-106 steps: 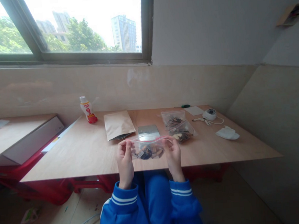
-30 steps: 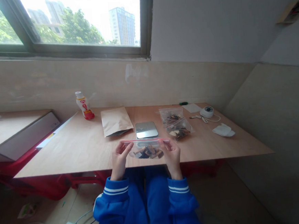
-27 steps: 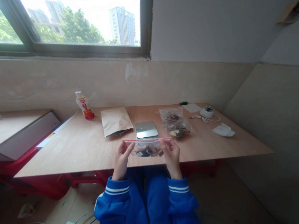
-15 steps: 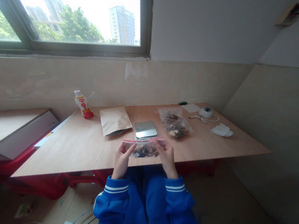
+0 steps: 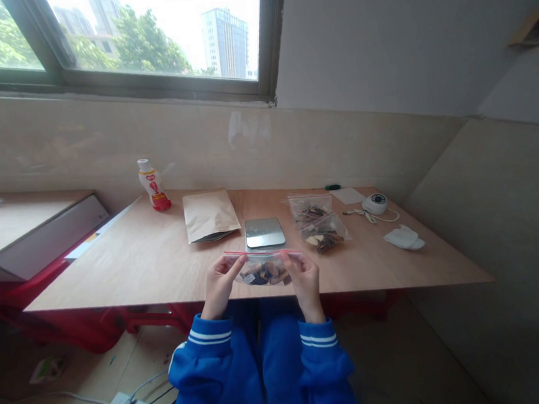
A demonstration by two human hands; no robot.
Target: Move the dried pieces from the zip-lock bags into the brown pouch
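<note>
A clear zip bag point(image 5: 264, 272) with a red strip along its top holds dark and brown dried pieces and a small white label. My left hand point(image 5: 221, 283) pinches its upper left corner, thumb on the near side. At the upper right corner, my right hand point(image 5: 303, 280) grips the same bag. The bag hangs near the table's front edge, its top edge stretched between both hands. Just beyond it lies a flat silver scale point(image 5: 264, 233). Two more zip bags point(image 5: 320, 223) of dried pieces lie overlapping to the right of the scale.
A brown paper pouch point(image 5: 211, 216) lies left of the scale, with a white and red bottle point(image 5: 154, 186) behind it. To the right are a white round device point(image 5: 375, 203) with a cable, crumpled white tissue point(image 5: 403, 237), a paper sheet point(image 5: 348, 196) and a green-handled tool point(image 5: 332, 187).
The view has shifted slightly, so the scene sits a little farther right. Both hands keep their hold on the zip bag, and its top edge looks a little straighter.
</note>
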